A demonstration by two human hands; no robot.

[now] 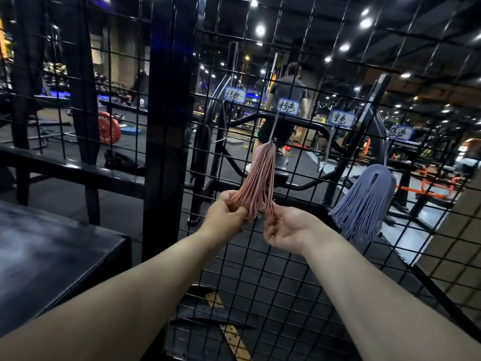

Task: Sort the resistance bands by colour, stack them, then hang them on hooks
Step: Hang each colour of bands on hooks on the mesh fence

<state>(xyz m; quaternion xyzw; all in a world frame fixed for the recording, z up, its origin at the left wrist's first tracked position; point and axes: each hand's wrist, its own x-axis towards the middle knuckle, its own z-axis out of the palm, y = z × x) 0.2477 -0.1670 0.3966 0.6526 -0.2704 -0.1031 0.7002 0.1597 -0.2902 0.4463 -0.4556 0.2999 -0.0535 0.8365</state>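
Pink bands (261, 175) hang mid wire grid (260, 269); the left hand (229, 214) grips their lower ends, the right hand (286, 230) pinches one strand. A bluish bunch (364, 201) hangs near its right edge; two colours seem left to hang

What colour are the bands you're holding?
Pink. The bands show best in the head view.

Pink bands (260, 175) bunched; bluish bands (364, 204) bunched, well right.
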